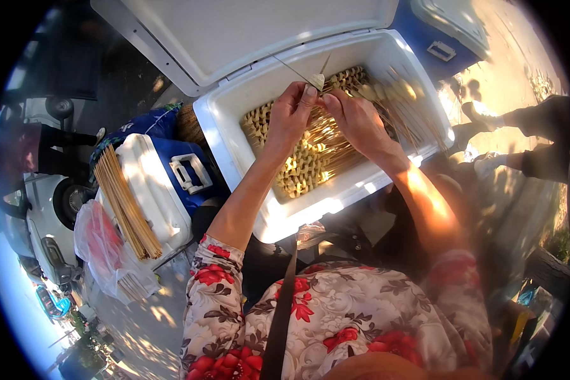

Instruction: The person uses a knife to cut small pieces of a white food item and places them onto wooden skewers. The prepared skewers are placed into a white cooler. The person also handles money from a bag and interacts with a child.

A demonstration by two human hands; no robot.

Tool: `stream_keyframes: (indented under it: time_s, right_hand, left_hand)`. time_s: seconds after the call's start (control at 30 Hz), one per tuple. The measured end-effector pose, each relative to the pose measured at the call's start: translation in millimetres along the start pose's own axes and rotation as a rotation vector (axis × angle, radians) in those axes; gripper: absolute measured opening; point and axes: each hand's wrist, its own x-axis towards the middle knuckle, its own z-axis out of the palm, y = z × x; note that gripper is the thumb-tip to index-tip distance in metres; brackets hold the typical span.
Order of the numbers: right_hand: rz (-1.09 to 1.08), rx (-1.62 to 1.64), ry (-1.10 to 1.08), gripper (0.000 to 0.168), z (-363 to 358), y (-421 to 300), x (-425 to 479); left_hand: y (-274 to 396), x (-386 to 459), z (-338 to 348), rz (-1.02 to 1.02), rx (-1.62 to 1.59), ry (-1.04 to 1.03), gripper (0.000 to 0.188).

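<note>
Both hands meet over an open white cooler box (235,152). Between their fingertips is a small, pale, cone-shaped piece (317,81), with thin sticks (289,67) jutting out beyond it. My left hand (289,111) pinches it at its lower left, thumb uppermost. My right hand (358,121) closes its thumb and fingers just to the right, on what looks like the stick; the exact grip is hidden. Beneath the hands, skewers with pale yellow, curled pieces (304,171) lie packed in rows. More skewers with smooth oval pieces (392,90) lie at the right end.
The cooler's raised lid (266,33) stands behind. At left, a bundle of bare wooden skewers (126,204) and a plastic bag (107,251) rest on a blue-and-white cooler (159,190). Another blue cooler (427,40) is beyond. People's legs (532,114) appear right; vehicles (52,204) stand left.
</note>
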Motion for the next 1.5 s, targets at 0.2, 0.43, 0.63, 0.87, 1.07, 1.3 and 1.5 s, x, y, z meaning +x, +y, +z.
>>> stream_keyframes:
  time_s: [0.2, 0.43, 0.63, 0.87, 1.07, 1.3, 1.5]
  right_hand:
    - [0.038, -0.02, -0.045, 0.035, -5, -7, -2]
    - [0.014, 0.005, -0.021, 0.033, -3, -5, 1]
    - [0.014, -0.025, -0.018, 0.031, -4, -8, -4]
    - [-0.041, -0.014, -0.004, 0.03, -3, -8, -1]
    - [-0.042, 0.034, 0.004, 0.029, -1, -10, 0]
    - [-0.01, 0.021, -0.012, 0.029, -6, -8, -3]
    - [-0.062, 0.025, 0.003, 0.028, -2, -10, 3]
  left_hand:
    - [18, 5, -12, 0.042, -0.116, 0.223, 0.026]
    - [6, 3, -3, 0.171, 0.117, 0.105, 0.029]
    - [15, 2, -8, 0.031, -0.111, 0.171, 0.022]
    - [11, 4, -12, 0.187, 0.02, 0.243, 0.025]
    - [-14, -2, -2, 0.057, 0.012, 0.066, 0.027]
    - [12, 4, -11, 0.053, -0.21, 0.209, 0.024]
    - [-4, 0, -8, 0.124, -0.017, 0.149, 0.022]
